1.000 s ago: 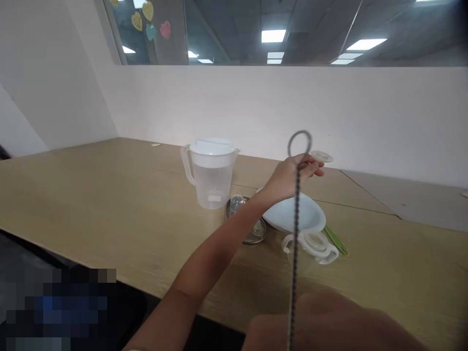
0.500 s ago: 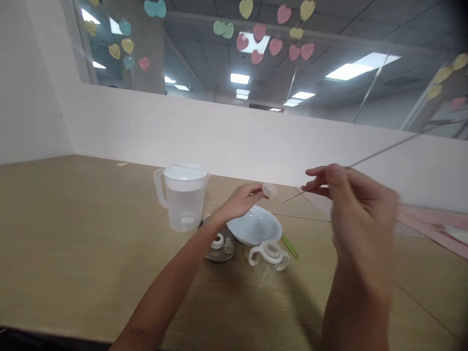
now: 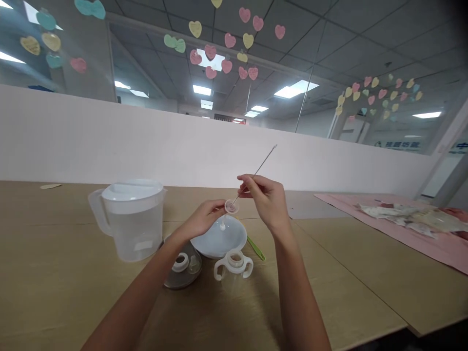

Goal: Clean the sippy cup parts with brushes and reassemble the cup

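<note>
Pinched in the fingers of my left hand [image 3: 204, 217] is a small translucent round cup-shaped piece [image 3: 231, 206], its opening tilted toward me. A white knob [image 3: 223, 226] shows just below it, over the bowl; whether the two are joined I cannot tell. My right hand [image 3: 265, 197] grips a thin metal rod [image 3: 265, 160] with a small loop at its upper end. The rod's lower end reaches into the round piece. Below is a white bowl [image 3: 208, 246]. In front of that stands a clear bottle with a white two-handled collar [image 3: 234, 263], its top uncovered.
Left of the bowl, a metal plate [image 3: 177, 279] carries a white ring [image 3: 180, 262] and a clear nipple [image 3: 193, 264]. A lidded translucent pitcher [image 3: 136, 229] stands farther left. A green-handled tool [image 3: 256, 248] lies beside the bowl. Pink cloth [image 3: 351, 209] with packets covers the far right.
My right hand has come leftward to my left hand, and the rod's tip has gone from apart to inside the round piece. The camera view has swung right.
</note>
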The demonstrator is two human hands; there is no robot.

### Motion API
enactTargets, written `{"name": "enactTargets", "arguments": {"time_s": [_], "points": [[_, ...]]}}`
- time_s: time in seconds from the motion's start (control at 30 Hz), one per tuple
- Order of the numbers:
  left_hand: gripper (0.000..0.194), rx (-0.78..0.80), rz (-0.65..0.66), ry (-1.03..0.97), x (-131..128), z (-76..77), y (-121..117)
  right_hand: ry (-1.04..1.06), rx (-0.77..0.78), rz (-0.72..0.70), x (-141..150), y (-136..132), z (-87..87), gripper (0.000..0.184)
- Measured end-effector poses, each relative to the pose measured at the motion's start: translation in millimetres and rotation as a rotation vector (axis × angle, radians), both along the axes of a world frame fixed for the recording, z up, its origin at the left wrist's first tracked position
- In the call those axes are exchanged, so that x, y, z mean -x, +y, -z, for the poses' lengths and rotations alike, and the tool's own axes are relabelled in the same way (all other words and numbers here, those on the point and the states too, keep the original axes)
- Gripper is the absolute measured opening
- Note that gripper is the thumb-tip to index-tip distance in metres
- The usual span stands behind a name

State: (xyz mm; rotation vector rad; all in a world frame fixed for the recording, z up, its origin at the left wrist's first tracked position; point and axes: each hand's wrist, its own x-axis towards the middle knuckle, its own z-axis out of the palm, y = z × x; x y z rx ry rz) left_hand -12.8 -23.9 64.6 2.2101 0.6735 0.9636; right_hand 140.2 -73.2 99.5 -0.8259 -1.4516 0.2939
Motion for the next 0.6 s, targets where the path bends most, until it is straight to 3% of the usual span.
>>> {"name": "enactTargets", "arguments": {"time_s": [0.23,0.5,0.6], "points": [[0.030,0.040,-0.012,-0.051,-1,0.5,3,-0.076,0.017,-0.009,-2,2,2.7,0.028],[0.030,0.065,0.014,-0.131,0,5.6,12,-0.167,0.114,-0.123,-8,-8,0.6,0.027],[0.030,0.066,0.016,-0.148,-1,4.5,10,-0.264,0.109,-0.056,-8,-4,3.3,0.026]]}}
